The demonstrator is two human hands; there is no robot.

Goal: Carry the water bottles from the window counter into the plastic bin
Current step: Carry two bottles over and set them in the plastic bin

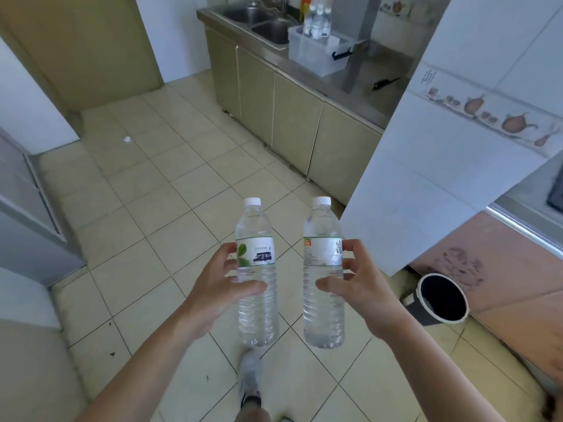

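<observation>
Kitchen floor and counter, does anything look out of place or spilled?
Little stands out: a small white scrap lies alone on the floor tiles. Both carried bottles are capped and upright, and no spill shows.

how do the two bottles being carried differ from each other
The left bottle, held by the left hand, shows a green leaf and a dark mark on its label; the right bottle, held by the right hand, shows a small orange patch and a large grey character. The left bottle sits slightly lower. Both are upright, clear, white-capped and look full.
</observation>
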